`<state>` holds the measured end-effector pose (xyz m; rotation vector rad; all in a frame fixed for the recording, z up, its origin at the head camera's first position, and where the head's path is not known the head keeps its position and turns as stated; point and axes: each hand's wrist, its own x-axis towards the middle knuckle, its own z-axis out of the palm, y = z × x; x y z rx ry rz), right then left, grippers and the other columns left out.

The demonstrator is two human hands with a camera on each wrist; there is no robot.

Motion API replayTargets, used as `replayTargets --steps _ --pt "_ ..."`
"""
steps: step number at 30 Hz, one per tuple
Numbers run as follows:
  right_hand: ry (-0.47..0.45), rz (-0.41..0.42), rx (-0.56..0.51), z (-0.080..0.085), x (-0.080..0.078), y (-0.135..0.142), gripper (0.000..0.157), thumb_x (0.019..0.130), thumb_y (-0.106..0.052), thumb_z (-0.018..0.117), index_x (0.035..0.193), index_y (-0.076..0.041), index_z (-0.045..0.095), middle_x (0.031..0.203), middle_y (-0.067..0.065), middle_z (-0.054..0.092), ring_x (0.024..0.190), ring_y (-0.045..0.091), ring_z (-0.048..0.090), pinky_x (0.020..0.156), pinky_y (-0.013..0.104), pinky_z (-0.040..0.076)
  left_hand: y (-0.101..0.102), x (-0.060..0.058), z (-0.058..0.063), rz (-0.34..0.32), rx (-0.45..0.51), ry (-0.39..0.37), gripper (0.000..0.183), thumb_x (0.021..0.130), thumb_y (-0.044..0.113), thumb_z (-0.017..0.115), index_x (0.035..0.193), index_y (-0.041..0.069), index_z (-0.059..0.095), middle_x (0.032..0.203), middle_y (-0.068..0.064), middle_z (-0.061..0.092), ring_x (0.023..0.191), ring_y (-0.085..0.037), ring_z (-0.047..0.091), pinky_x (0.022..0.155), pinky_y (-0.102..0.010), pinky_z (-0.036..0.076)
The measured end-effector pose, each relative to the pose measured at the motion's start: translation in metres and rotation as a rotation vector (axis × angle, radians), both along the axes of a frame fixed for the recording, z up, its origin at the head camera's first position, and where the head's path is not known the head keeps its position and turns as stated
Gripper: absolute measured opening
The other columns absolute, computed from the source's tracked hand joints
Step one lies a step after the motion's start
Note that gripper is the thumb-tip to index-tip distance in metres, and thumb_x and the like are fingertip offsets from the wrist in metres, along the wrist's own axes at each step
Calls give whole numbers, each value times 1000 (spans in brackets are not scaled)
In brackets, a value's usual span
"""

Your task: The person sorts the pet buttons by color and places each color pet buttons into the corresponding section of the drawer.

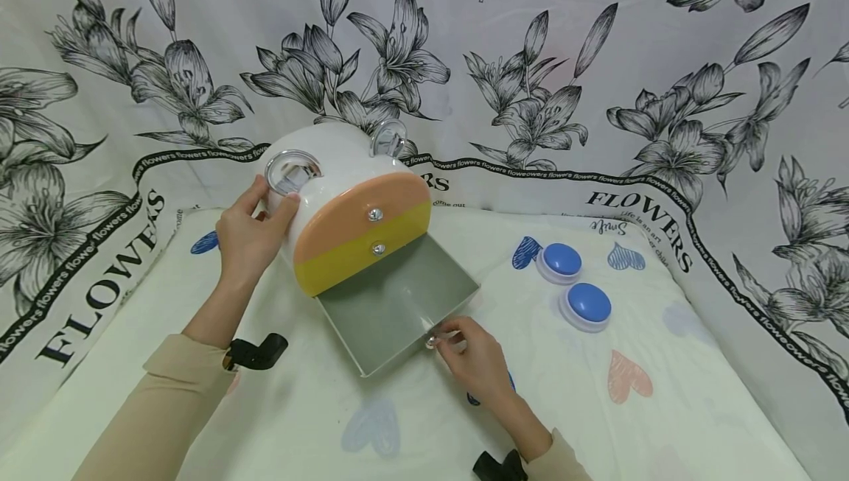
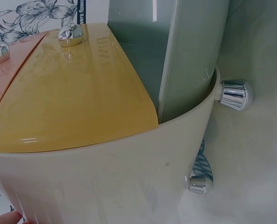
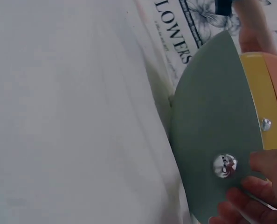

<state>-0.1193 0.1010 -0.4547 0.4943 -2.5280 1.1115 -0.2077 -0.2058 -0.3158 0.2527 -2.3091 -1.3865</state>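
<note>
A small rounded white drawer cabinet [image 1: 332,146] stands on the cloth, with an orange drawer [image 1: 345,208] above a yellow drawer [image 1: 358,249], each with a silver knob. Its bottom grey-green drawer [image 1: 398,300] is pulled far out, and no contents show inside. My left hand [image 1: 255,234] holds the cabinet's left side, thumb and fingers about the base of a shiny silver ear [image 1: 292,171]. At the drawer's front, my right hand [image 1: 477,359] has its fingertips beside the silver knob [image 3: 225,165]; the right wrist view shows a gap between knob and fingers, which are loosely bent.
Two round blue-topped pieces with clear rims, one farther back [image 1: 561,260] and one nearer [image 1: 589,304], lie right of the cabinet. Silver feet [image 2: 236,95] stick out under the cabinet. A flower-printed cloth [image 1: 517,98] hangs behind.
</note>
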Motion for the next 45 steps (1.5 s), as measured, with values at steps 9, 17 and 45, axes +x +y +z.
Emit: replayTargets --steps 9,17,45 --pt "42 3 -50 12 -5 26 28 79 -9 71 105 -7 62 100 2 64 87 16 63 66 28 57 0 1 -1 2 -7 11 60 85 44 59 138 21 42 145 7 35 132 -11 35 101 -38 41" --pt "75 -59 -70 18 -13 48 37 79 -7 71 114 -7 59 110 3 62 97 15 59 76 32 56 -1 1 -1 5 -4 -1 61 85 45 58 138 20 42 145 7 34 133 -11 34 101 -37 41" --pt "-62 -442 -46 24 -31 148 56 84 -19 66 135 -9 44 134 17 47 122 38 43 100 56 36 -1 -2 -2 9 -4 -18 64 84 47 59 139 20 40 146 8 33 133 -13 35 100 -37 41"
